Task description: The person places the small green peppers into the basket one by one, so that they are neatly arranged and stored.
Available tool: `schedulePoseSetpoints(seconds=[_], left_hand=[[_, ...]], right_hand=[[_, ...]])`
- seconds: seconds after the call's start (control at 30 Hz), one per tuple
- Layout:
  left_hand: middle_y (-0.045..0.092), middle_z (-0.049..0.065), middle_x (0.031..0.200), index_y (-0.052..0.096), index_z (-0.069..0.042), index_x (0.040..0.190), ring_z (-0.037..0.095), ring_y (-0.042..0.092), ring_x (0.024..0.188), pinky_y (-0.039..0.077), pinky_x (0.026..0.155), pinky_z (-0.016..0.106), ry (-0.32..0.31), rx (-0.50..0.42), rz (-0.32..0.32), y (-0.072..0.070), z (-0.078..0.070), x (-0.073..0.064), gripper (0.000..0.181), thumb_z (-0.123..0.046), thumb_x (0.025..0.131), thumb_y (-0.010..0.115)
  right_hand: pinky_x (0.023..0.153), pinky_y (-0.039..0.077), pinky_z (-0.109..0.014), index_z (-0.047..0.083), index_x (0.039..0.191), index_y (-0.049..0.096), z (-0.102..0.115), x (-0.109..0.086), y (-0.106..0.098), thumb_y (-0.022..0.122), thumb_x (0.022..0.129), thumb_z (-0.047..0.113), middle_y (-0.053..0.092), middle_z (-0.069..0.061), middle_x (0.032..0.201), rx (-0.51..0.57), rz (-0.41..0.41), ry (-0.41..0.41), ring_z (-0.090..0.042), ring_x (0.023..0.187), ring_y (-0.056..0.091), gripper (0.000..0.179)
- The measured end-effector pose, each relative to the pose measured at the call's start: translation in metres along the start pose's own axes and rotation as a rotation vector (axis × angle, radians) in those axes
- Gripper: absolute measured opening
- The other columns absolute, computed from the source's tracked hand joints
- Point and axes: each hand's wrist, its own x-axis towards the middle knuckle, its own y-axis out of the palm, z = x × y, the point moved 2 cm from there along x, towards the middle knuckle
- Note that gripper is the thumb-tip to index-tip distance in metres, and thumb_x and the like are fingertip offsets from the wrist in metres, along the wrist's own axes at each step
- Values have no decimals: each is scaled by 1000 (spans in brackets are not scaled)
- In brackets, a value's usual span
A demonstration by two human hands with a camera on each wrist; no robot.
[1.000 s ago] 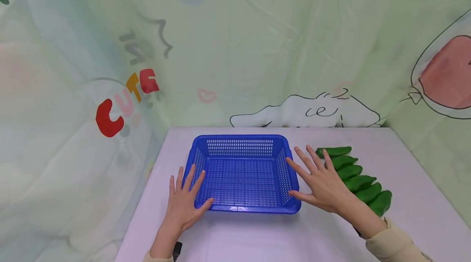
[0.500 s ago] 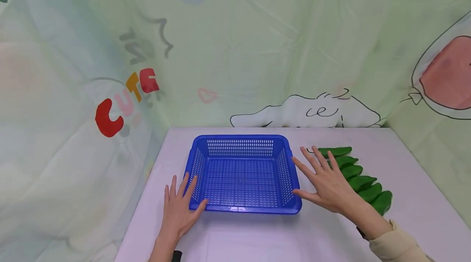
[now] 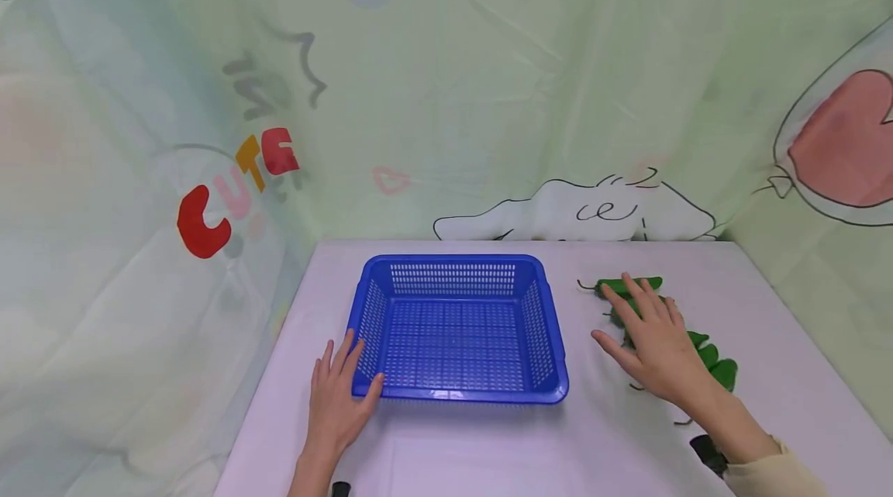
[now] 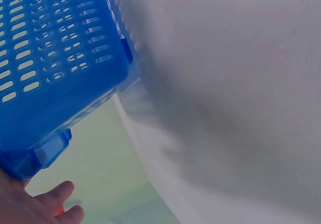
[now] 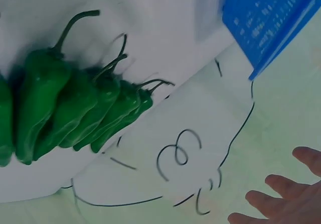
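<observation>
A blue plastic basket point(image 3: 453, 395) with slotted walls stands upright on the table. At its front left corner is my left hand point(image 3: 338, 404), fingers spread and straight. In the left wrist view that hand's fingers point(image 4: 57, 196) show beside the basket's rim; whether they touch it I cannot tell. My right hand point(image 3: 659, 350) hovers over a row of green peppers point(image 3: 725, 374), fingers spread, holding nothing, and hides part of the row. From the right wrist, the peppers point(image 5: 42, 91) lie side by side with thin curved stems, apart from the fingers.
The white table point(image 3: 481, 454) ends at a printed cloth backdrop point(image 3: 488, 94) behind and on both sides. A strip of tabletop separates the basket from the peppers. Dark bands point(image 3: 708, 454) sit at the wrists.
My right hand has moved right, away from the basket's right rim and over the peppers. The left hand has slid slightly left and down from inside the basket's edge. The basket has stayed in place.
</observation>
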Motion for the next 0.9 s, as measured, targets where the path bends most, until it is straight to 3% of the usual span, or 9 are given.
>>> schedulePoseSetpoints(seconds=[0.07,0.23,0.37,0.53,0.67,0.8,0.9], left_hand=[[38,11,155,54,-4,139,45,29,141,24,109,68,-4,-27,-11,1,0,-1,65,-40,86,67],[37,13,156,56,-2,137,46,32,140,27,110,65,-27,-85,-66,2,0,-4,63,-35,84,69],[35,13,157,56,-4,137,44,34,139,29,109,62,-62,-117,-107,4,1,-7,63,-33,84,71],[33,11,158,54,-5,140,39,37,140,35,108,58,-107,-203,-138,6,-1,-9,63,-27,84,73],[32,9,159,53,-5,141,36,38,140,32,115,36,-131,-279,-169,9,-4,-9,63,-19,83,75],[35,14,156,54,-1,138,40,38,139,17,113,12,-100,-353,-228,12,-6,-9,62,-9,81,75],[37,18,154,55,2,137,44,39,137,16,112,10,-68,-385,-265,16,-7,-8,60,-5,80,74]], right_hand=[[113,5,-70,2,148,39,-8,-5,-6,62,94,40,24,-29,155,14,-15,34,-52,143,16,70],[98,24,-78,-3,147,37,-32,-21,-16,60,96,37,25,-37,151,19,-46,132,-61,133,25,69],[83,29,-82,-9,147,32,-53,-35,-18,53,100,37,20,-43,148,74,-23,307,-67,126,27,69],[87,28,-81,-17,144,27,-79,-53,-16,45,101,36,20,-49,143,183,-4,549,-68,126,24,71],[92,31,-76,-22,141,27,-97,-65,-6,44,101,36,30,-50,136,237,4,665,-67,123,29,72],[92,36,-73,-22,141,24,-111,-75,7,44,100,39,31,-51,134,251,70,768,-67,119,33,76],[94,36,-72,-20,144,20,-118,-80,15,43,100,42,27,-51,137,283,134,851,-68,120,31,80]])
